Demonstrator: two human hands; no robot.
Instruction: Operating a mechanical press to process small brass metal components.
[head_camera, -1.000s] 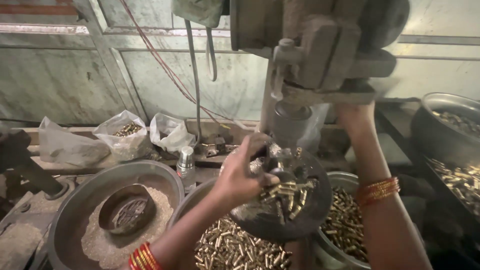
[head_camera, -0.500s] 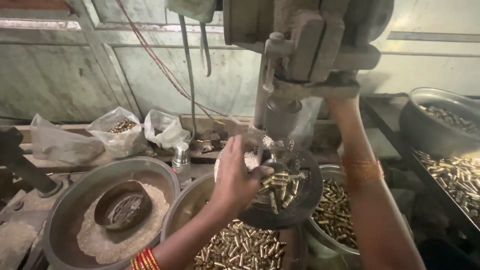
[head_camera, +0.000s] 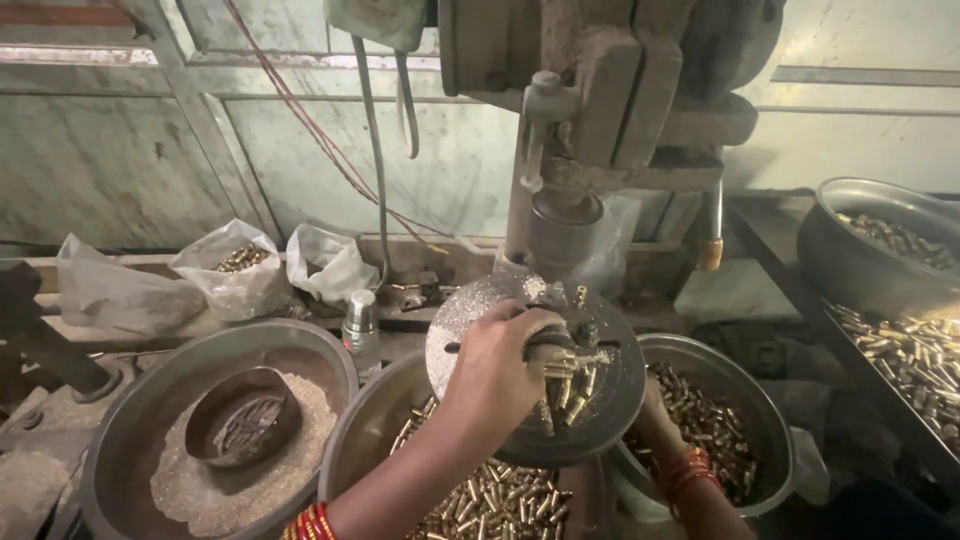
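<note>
The left hand (head_camera: 497, 372) rests on the round metal plate (head_camera: 470, 320) of the drill press (head_camera: 600, 110), fingers curled together around small brass pieces (head_camera: 562, 385) that lie heaped there with long axes pointing mostly toward and away from the camera. The right hand (head_camera: 650, 415) is mostly hidden under the plate, over a bowl of brass pieces (head_camera: 715, 425); I cannot tell its grip. Around them stand a basin of filings (head_camera: 215, 440), plastic bags (head_camera: 235, 275) and a grimy wall (head_camera: 120, 170).
</note>
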